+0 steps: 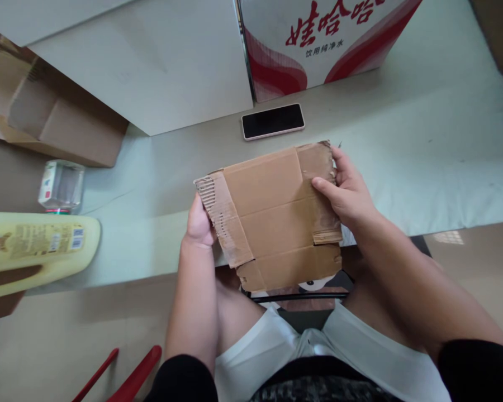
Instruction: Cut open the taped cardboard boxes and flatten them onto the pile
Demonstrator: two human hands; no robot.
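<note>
A torn piece of brown corrugated cardboard point(272, 215) is held up over my lap, in front of the table edge. My left hand point(199, 223) grips its left, ragged edge, with the fingers hidden behind the sheet. My right hand point(347, 192) grips the right edge, thumb pressed on the front face and fingers curled round the back. The cardboard shows creases and strips of old tape.
A black phone point(273, 120) lies on the pale table point(423, 145) just beyond the cardboard. Behind it stands a red-and-white printed carton point(318, 44). An open brown box point(62, 120), a small clear jar point(61, 186) and a yellow bottle point(37, 248) lie at the left. Red handles point(126, 379) show at the bottom left.
</note>
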